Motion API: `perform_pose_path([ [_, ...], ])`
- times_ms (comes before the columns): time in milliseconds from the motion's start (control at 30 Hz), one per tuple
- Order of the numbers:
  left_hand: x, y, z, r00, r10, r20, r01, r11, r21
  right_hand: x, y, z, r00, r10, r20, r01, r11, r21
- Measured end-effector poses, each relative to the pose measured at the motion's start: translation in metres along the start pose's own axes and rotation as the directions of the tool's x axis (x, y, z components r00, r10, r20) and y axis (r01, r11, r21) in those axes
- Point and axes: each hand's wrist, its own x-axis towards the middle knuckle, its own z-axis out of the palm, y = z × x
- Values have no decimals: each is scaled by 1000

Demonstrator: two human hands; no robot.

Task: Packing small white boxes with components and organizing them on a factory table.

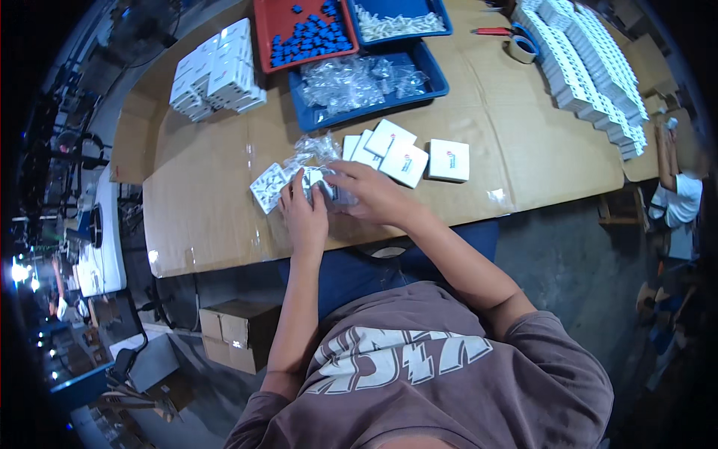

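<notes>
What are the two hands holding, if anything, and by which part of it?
The left hand and right hand hold a small whitish object between them, by its left and right sides; its exact kind is hidden.

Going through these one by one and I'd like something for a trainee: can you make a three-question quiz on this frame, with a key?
1. Multiple choice. The blue pieces lie in: (a) a cardboard carton, (b) the red tray, (c) a white bowl.
2. True or false? The left hand and right hand are close together.
3. Fill in the side: In the picture, the roll of tape lies to the ____ of the red tray.

Key: 1. b; 2. true; 3. right.
</notes>
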Motion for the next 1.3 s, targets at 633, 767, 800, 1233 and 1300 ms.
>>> perform_pose_path([
  [633, -23, 68, 3, 945, -93, 313, 264, 783, -564, -69, -7, -130, 963, 252, -99, -258, 965, -52],
  [767, -27, 99, 9, 621, -112, 776, 763, 314, -565, -58, -35, -86, 994, 109, -27, -107, 992, 71],
  [800, -27, 105, 6, 595, -104, 797, 793, 239, -561, -55, -41, -78, 987, 163, -12, -160, 980, 115],
  [1233, -56, 79, 13, 761, -16, 649, 640, -148, -754, -43, -26, -33, 993, -100, -63, 102, 995, 22],
  [1300, -58, 78, 13, 766, -27, 642, 631, -159, -760, -42, -28, -31, 989, -129, -72, 130, 992, 4],
])
